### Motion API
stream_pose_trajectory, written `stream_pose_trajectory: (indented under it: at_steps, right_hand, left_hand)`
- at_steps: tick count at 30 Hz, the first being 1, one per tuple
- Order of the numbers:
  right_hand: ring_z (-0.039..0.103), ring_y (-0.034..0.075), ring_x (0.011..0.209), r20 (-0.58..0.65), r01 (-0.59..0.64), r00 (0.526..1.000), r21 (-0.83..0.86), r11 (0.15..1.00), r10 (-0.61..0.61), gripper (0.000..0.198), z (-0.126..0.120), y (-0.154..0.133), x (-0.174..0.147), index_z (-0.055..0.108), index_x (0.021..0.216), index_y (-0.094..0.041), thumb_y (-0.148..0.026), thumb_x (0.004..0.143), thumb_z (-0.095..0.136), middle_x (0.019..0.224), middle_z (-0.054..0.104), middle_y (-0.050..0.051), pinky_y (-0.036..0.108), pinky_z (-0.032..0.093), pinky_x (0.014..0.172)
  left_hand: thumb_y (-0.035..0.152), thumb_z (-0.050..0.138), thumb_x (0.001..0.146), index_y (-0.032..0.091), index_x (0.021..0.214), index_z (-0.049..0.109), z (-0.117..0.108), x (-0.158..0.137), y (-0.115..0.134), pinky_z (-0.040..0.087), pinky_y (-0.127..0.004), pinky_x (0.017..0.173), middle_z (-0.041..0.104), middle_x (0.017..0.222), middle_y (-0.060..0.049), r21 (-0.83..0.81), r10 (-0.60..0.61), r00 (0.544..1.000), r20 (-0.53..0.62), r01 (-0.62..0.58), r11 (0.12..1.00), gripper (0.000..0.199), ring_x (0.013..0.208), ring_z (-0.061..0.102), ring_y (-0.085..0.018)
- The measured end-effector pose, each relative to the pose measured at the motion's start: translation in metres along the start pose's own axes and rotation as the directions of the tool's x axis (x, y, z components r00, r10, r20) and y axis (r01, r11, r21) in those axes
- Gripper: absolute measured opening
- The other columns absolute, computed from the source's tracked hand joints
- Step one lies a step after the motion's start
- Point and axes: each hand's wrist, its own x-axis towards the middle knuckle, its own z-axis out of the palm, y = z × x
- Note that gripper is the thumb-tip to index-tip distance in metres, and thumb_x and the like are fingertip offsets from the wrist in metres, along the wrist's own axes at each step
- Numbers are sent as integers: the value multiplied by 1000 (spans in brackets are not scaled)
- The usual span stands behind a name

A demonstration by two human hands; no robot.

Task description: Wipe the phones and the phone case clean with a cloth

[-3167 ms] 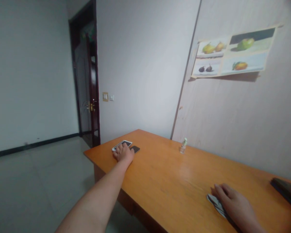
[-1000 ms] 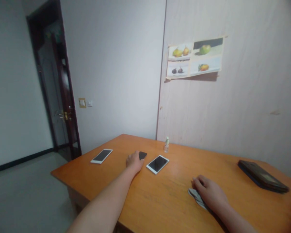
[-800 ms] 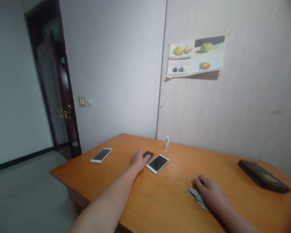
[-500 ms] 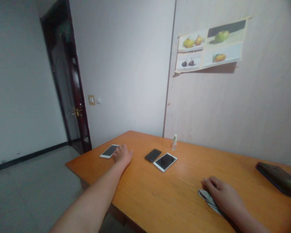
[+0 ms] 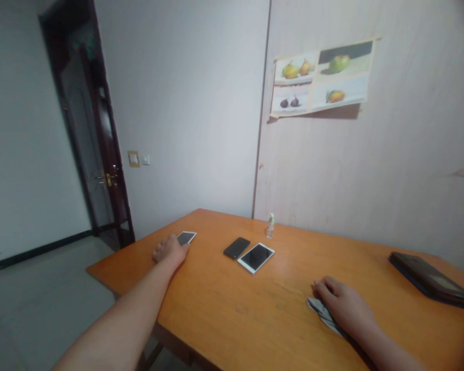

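My left hand [image 5: 170, 251] lies over the near end of a white-framed smartphone [image 5: 186, 237] at the left of the table. Its thumb is along the phone's right side and the fingers curl on the left; the covered end is hidden. My right hand [image 5: 344, 301] rests at the front right, loosely curled with its fingertips turned under. A grey, dark-streaked, cloth-like piece [image 5: 321, 313] lies flat against its near side. Whether the fingers hold anything is hidden. Between the hands lie a black smartphone [image 5: 237, 248] and a larger white-framed phone [image 5: 256, 257], side by side.
A small clear bottle [image 5: 270, 226] with a pale green top stands behind the phones. At the right lies a dark, flat wallet-like case [image 5: 433, 281]. The wooden table [image 5: 232, 309] meets the wall, where a fruit picture sheet [image 5: 322, 77] hangs. A door [image 5: 88, 144] is at left.
My left hand has moved left across the phone, whose visible end now shows farther right. The view has turned slightly right. My right hand stays on its spot.
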Motion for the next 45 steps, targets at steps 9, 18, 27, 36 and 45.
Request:
stream_pose_trajectory:
  at_steps: [9, 18, 27, 36, 45]
  right_hand:
    - [62, 19, 70, -46, 11, 999, 40, 999, -9, 42, -2, -8, -4, 60, 71, -22, -49, 93, 38, 72, 69, 3, 29, 34, 60]
    - [61, 18, 68, -74, -15, 997, 63, 998, 19, 39, 1, -10, -4, 58, 69, -22, -46, 93, 40, 68, 68, 1, 28, 31, 59]
    - [60, 17, 67, -98, -32, 994, 116, 993, 43, 36, 2, -12, -4, 58, 68, -22, -43, 93, 43, 67, 68, 1, 27, 29, 57]
    - [57, 16, 65, -65, -50, 996, 112, 992, 57, 36, -5, -16, -7, 59, 67, -22, -42, 92, 45, 67, 67, 2, 27, 27, 56]
    - [57, 16, 67, -50, -42, 998, 77, 996, 46, 37, -9, -20, -8, 61, 69, -21, -43, 93, 43, 69, 67, 3, 27, 26, 56]
  left_hand:
    - [72, 56, 75, 27, 118, 54, 28, -35, 96, 47, -39, 85, 66, 124, -11, -148, 323, 944, 71, -310, 939, 61, 112, 61, -32]
    - [67, 61, 75, 26, 116, 56, 55, -61, 186, 46, -40, 87, 67, 121, -12, -183, 470, 876, 111, -447, 876, 58, 113, 61, -33]
    - [60, 61, 76, 21, 112, 58, 76, -59, 217, 48, -37, 84, 66, 120, -15, -147, 524, 840, 142, -505, 850, 53, 111, 63, -31]
    - [70, 56, 76, 20, 118, 58, 77, -65, 207, 45, -41, 92, 61, 126, -17, -72, 580, 799, 159, -576, 814, 65, 118, 57, -34]
    - [79, 49, 76, 21, 121, 59, 57, -76, 175, 45, -39, 92, 60, 124, -17, -34, 595, 786, 168, -599, 800, 74, 114, 58, -34]
